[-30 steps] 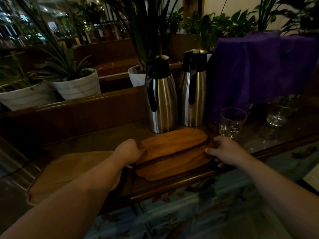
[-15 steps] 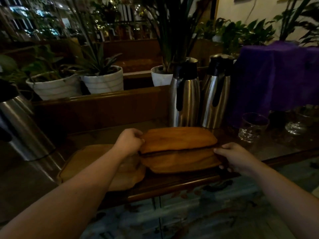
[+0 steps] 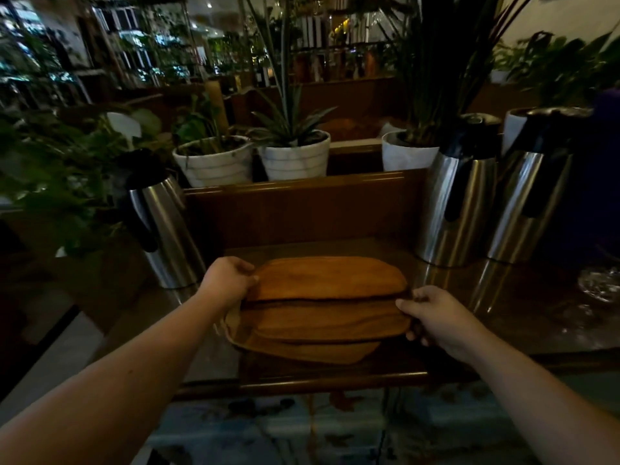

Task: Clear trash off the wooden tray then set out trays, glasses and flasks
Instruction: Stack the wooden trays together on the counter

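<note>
A stack of oval wooden trays point(image 3: 327, 307) lies in the middle of the dark wooden counter point(image 3: 335, 377). My left hand point(image 3: 228, 278) grips the stack's left end at the top tray. My right hand point(image 3: 436, 318) holds the right end, fingers curled under the edge. One steel flask point(image 3: 161, 223) with a black handle stands to the left of the trays. Two more steel flasks point(image 3: 458, 203) point(image 3: 533, 196) stand at the right. A glass point(image 3: 600, 285) shows at the far right edge, blurred.
A raised wooden ledge point(image 3: 302, 189) runs behind the counter, with white plant pots point(image 3: 295, 159) on it. Leafy plants fill the left side. Patterned floor lies below the counter's front edge.
The held trays have shifted left onto the third tray, making one stack. The view has swung left, bringing the left flask fully into sight and pushing the glass to the edge.
</note>
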